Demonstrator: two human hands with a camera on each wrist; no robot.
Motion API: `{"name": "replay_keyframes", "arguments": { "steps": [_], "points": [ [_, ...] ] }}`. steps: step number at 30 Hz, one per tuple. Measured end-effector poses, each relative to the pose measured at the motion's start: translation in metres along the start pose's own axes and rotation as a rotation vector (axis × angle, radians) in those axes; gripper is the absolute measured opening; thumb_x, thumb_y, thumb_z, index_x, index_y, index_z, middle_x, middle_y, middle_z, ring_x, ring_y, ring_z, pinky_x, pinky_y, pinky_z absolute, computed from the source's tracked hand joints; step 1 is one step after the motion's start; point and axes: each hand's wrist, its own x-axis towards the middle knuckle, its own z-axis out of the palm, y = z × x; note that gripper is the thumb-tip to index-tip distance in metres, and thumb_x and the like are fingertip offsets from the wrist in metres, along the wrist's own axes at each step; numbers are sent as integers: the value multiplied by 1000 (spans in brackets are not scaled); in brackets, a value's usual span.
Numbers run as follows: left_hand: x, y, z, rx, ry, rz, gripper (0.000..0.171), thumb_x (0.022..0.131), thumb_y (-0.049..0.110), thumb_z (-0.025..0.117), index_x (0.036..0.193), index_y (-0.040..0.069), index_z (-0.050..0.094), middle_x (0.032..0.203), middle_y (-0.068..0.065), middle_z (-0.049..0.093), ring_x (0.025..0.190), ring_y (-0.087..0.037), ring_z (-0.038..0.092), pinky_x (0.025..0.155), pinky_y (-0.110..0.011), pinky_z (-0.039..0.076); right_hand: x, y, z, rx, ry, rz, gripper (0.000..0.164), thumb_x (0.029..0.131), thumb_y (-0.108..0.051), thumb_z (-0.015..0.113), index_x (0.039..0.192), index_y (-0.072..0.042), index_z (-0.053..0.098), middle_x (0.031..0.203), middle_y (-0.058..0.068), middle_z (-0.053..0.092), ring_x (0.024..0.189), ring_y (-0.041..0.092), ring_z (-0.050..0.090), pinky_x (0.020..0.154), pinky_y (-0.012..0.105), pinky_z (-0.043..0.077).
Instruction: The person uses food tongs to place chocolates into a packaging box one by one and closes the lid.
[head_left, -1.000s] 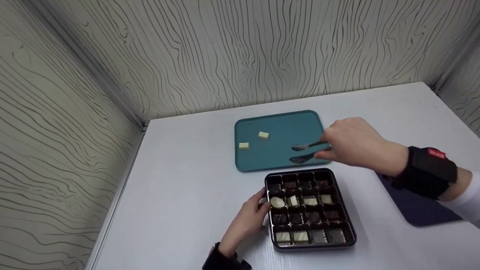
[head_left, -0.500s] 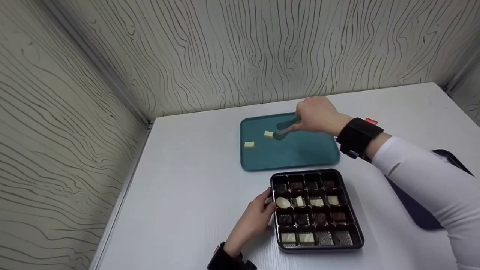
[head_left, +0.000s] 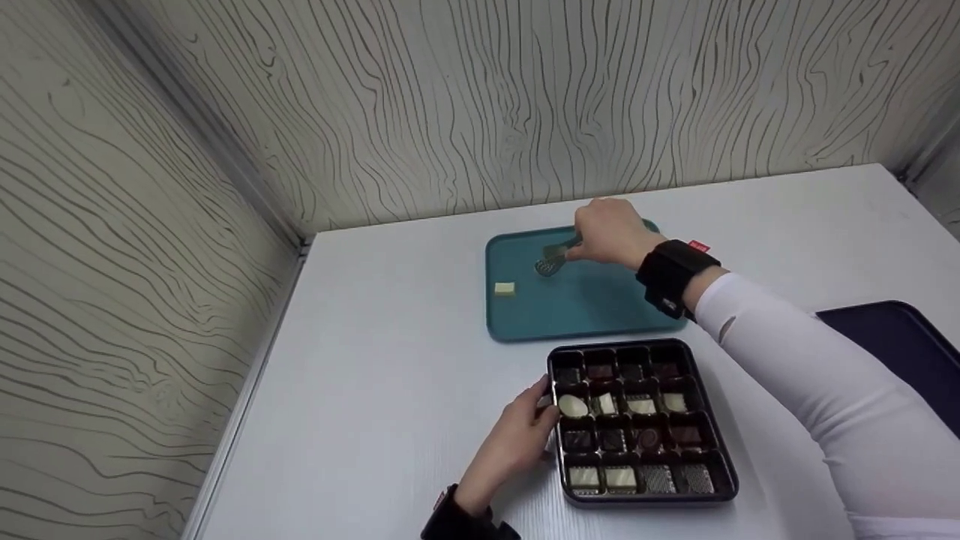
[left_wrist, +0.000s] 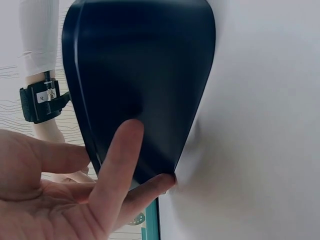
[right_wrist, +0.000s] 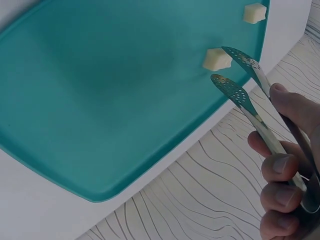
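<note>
In the head view my right hand grips metal tongs over the teal tray. The tongs' perforated tips stand apart. In the right wrist view they are close around a white chocolate piece, one tip overlapping its edge; I cannot tell whether it touches. This piece is hidden in the head view. Another white piece lies near the tray's left edge. My left hand rests against the dark chocolate box, thumb at its rim. Extended fingers touch the box's outer wall in the left wrist view.
The box is divided into compartments with several dark and white chocolates; two in the front row at right show patterned liners. A dark blue tray lies at the right, partly behind my right sleeve. A patterned wall rises behind the table.
My right hand has carried the tongs leftward and away from me over the teal tray, to one white piece. My left hand stays at the box. The head view has shifted slightly.
</note>
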Motion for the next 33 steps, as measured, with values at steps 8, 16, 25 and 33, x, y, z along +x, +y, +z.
{"name": "replay_keyframes", "arguments": {
  "steps": [8, 16, 25, 33],
  "points": [
    [1, 0, 2, -5, -16, 12, 58, 109, 19, 50, 157, -11, 37, 157, -32, 49, 148, -46, 48, 125, -58, 40, -1, 3, 8, -1, 13, -2, 67, 88, -30, 84, 55, -21, 26, 55, -8, 18, 52, 10, 19, 52, 26, 15],
    [0, -1, 1, -12, -25, -4, 58, 108, 19, 52, 157, -10, 38, 156, -32, 50, 141, -42, 58, 114, -51, 52, -2, 2, 13, 16, 26, -3, 69, 90, -26, 82, 54, -20, 24, 55, -7, 15, 52, 10, 14, 55, 26, 12],
    [3, -4, -1, -43, -37, -16, 58, 108, 17, 51, 158, -9, 37, 157, -34, 48, 137, -42, 61, 96, -44, 62, -30, 3, -10, 22, 47, -19, 49, 90, -34, 82, 53, -10, 58, 52, -6, 33, 52, 12, 29, 52, 24, 20],
    [6, -10, -10, 1, -20, 8, 57, 108, 18, 52, 157, -9, 39, 157, -31, 50, 144, -43, 54, 116, -55, 50, -94, 0, -44, 69, 44, -98, 25, 87, -33, 84, 77, -11, 83, 57, -1, 62, 53, 10, 40, 54, 24, 26]
  ]
}}
